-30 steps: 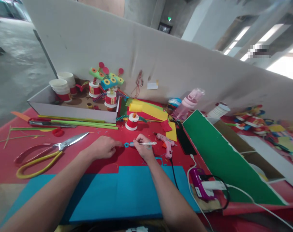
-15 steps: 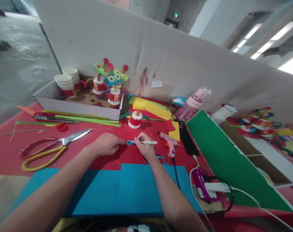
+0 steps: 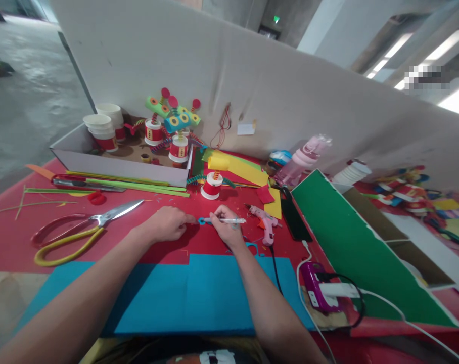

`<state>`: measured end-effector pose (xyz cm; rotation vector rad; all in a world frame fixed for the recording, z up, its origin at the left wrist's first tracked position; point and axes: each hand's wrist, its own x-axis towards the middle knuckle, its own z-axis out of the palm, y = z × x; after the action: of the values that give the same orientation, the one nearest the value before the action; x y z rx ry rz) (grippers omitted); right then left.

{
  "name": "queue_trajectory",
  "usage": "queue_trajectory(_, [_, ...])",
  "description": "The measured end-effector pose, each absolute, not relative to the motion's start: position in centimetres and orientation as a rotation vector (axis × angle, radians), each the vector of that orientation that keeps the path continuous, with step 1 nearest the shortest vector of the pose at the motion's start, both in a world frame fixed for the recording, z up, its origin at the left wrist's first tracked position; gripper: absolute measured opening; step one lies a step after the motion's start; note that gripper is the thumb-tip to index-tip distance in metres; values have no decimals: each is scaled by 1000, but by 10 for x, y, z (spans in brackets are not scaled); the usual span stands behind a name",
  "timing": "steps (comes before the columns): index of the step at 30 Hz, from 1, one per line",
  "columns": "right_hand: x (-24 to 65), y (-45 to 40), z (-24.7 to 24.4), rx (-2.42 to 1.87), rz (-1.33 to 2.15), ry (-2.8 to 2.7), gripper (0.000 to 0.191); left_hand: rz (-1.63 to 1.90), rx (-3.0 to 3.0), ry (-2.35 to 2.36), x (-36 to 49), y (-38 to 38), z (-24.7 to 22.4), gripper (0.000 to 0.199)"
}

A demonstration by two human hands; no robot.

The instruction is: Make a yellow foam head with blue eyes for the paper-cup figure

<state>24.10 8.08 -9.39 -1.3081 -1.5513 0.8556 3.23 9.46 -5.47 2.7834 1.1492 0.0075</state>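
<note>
My right hand (image 3: 227, 227) is closed around a slim white pen (image 3: 235, 221), whose back end sticks out to the right. The pen's front end points left toward a small blue paper piece (image 3: 201, 221) with a ring shape. My left hand (image 3: 167, 223) has its fingers curled and its index finger stretched to the left edge of that piece, holding it against the red tabletop. Just beyond stands a red and white paper-cup figure (image 3: 212, 187) with a yellow roll on top and dark green folded arms.
Large scissors (image 3: 96, 225) lie open at the left. A box (image 3: 123, 169) behind holds cups and finished figures. On the right are a pink glue gun (image 3: 268, 227), a phone (image 3: 294, 217), a purple power strip (image 3: 320, 293) and a green board (image 3: 358, 253). Blue sheets (image 3: 157, 298) lie in front.
Both hands keep nearly the same place around the blue paper piece and pen. The view has shifted only slightly.
</note>
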Motion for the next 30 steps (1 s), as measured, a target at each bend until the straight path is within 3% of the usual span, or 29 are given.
queue_trajectory(30, [239, 78, -88, -1336, 836, -1537, 25, 42, 2741, 1134, 31, 96, -57, 51])
